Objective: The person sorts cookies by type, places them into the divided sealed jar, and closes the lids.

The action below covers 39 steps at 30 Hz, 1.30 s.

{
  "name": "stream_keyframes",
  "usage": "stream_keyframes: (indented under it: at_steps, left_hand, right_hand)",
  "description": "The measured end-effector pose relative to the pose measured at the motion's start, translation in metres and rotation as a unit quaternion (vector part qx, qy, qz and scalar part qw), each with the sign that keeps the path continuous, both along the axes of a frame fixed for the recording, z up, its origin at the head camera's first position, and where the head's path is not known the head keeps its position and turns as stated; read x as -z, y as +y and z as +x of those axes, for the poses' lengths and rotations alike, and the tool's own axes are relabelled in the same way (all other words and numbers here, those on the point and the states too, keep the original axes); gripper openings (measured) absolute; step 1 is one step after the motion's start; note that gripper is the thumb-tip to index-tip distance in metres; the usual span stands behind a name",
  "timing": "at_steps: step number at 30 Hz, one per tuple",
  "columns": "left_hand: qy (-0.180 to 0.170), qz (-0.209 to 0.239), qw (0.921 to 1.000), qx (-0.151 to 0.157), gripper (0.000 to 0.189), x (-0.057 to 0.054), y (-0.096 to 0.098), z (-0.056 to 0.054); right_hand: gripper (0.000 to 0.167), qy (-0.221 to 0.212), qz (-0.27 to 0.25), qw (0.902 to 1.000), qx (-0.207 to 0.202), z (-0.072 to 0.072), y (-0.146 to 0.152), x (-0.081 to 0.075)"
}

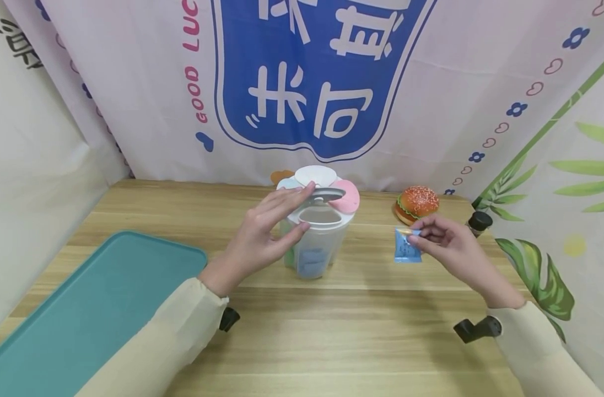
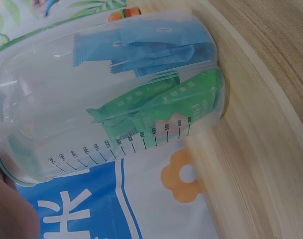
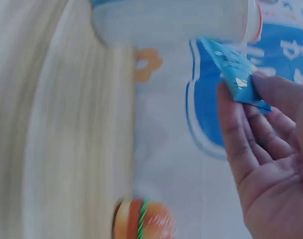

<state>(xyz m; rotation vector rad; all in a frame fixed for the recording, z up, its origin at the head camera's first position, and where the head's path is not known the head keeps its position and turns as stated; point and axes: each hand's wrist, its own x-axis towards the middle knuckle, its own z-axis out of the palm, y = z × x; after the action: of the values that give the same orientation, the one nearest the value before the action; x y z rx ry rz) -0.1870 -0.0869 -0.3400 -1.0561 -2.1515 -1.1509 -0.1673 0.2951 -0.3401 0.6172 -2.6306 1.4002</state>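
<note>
A clear storage container (image 1: 334,237) stands upright on the table, its lid divided into coloured flaps. The grey flap (image 1: 328,194) at the front is raised over an opening. My left hand (image 1: 262,229) is at the lid, fingers extended to the grey flap and thumb by the front rim. Blue packets (image 2: 151,42) and green packets (image 2: 161,99) lie in separate compartments inside. To the right of the container, my right hand (image 1: 448,242) pinches a small blue packet (image 3: 236,72) between thumb and fingers, above the table.
A toy hamburger (image 1: 418,204) sits at the back right, behind my right hand. Beside it is a black-capped bottle (image 1: 479,220), partly hidden. A teal tray (image 1: 108,298) lies on the left of the wooden table (image 1: 371,342). Printed cloth (image 1: 431,110) hangs behind.
</note>
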Motion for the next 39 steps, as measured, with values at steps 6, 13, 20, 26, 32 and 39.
stream_keyframes:
  at_steps: [6,13,20,26,32,39]
  left_hand:
    - [0.002,-0.002,1.0,0.0,0.066,0.0,-0.001,0.001]
    - [0.003,0.002,1.0,0.005,0.064,-0.001,0.0,0.0]
    - [0.003,0.009,0.9999,0.01,0.064,-0.002,-0.001,0.001]
    - [0.002,0.007,0.9998,0.017,0.064,-0.002,-0.002,0.0]
    - [-0.001,0.0,0.9999,0.015,0.065,-0.004,-0.003,0.0]
    - [0.005,0.003,0.9999,0.016,0.064,-0.001,-0.003,-0.001]
  right_hand:
    - [0.016,0.043,-0.045,0.9981,0.006,-0.003,-0.031,-0.025]
    - [0.016,0.111,-0.137,0.9823,-0.062,-0.003,-0.062,-0.049]
    - [0.018,0.164,-0.163,0.9683,-0.094,-0.002,-0.095,-0.061]
    - [0.024,0.176,-0.146,0.9664,-0.116,-0.001,-0.115,-0.063]
    - [0.028,0.204,-0.088,0.9685,-0.112,-0.005,-0.127,-0.057]
    - [0.027,0.211,-0.051,0.9672,-0.132,-0.008,-0.132,-0.045]
